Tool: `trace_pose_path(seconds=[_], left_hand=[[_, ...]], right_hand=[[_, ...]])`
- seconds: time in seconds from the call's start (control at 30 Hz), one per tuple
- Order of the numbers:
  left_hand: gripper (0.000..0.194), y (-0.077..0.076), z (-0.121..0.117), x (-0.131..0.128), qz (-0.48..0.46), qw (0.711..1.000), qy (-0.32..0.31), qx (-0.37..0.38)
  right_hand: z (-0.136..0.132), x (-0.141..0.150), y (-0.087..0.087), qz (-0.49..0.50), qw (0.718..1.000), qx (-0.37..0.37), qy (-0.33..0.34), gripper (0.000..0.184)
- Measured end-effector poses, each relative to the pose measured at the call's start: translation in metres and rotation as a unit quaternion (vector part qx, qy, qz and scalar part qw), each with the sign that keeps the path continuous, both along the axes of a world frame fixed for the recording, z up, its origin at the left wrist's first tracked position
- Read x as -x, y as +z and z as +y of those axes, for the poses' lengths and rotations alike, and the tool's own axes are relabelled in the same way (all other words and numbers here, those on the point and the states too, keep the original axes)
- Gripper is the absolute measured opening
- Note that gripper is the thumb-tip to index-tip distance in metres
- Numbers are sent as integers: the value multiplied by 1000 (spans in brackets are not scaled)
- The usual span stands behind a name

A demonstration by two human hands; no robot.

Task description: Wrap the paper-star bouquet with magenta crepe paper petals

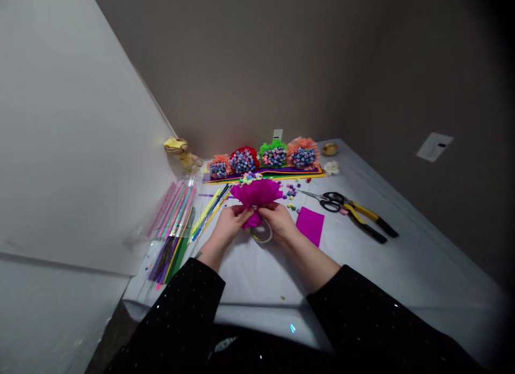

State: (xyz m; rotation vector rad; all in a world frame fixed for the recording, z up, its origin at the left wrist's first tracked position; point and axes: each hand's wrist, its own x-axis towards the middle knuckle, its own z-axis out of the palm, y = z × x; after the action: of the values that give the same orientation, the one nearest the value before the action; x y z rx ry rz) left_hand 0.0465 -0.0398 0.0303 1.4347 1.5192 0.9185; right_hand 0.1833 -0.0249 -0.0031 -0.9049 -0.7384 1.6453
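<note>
A magenta paper flower (257,192) fans out upward above the middle of the table, with pale folded paper stars (250,177) showing at its top edge. My left hand (232,219) pinches its gathered neck from the left. From the other side my right hand (277,217) grips the same neck, fingertips close to the left ones. Just below the hands hangs or lies a pale ring (263,234), perhaps a roll of tape; whether it touches the flower I cannot tell. A magenta paper sheet (310,226) lies right of my right hand.
Scissors (330,201) and yellow-handled pliers (368,218) lie at right. Finished-looking paper flowers (243,160) line the back on coloured sheets (281,173). Loose paper stars (290,191) are scattered mid-table. Packs of paper strips (173,213) lie along the left, beside a white panel (72,122).
</note>
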Motion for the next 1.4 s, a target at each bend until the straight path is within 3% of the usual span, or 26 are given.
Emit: trace_pose_path(seconds=[0.2, 0.43, 0.63, 0.83, 0.93, 1.03, 1.2, 1.3, 1.4], left_hand=[[34, 5, 0, 6, 40, 999, -22, -20], [34, 6, 0, 18, -70, 997, -10, 34], [39, 13, 1, 23, -164, 985, 5, 52], [33, 12, 3, 30, -164, 983, 12, 80], [30, 14, 3, 30, -118, 990, -3, 82], [28, 15, 6, 28, -6, 996, -22, 81], [31, 4, 12, 24, 167, 985, -44, 0], [31, -2, 13, 23, 176, 983, -51, -25], [32, 2, 11, 26, 152, 986, -73, -2]], right_hand=[[3, -2, 0, -76, 995, -70, -13, 23], [2, -5, 2, 47, 991, -12, 122, 31], [2, -8, 0, 27, 985, 28, 170, 49], [-1, -8, 6, 8, 984, 17, 178, 35], [-2, -8, 9, -22, 987, 7, 157, 25], [-3, -7, 9, -48, 989, -3, 139, 21], [-3, -5, 2, -138, 981, -50, 123, 21], [-1, -6, -1, -202, 968, -96, 111, 21], [1, -7, -3, -231, 960, -120, 99, 21]])
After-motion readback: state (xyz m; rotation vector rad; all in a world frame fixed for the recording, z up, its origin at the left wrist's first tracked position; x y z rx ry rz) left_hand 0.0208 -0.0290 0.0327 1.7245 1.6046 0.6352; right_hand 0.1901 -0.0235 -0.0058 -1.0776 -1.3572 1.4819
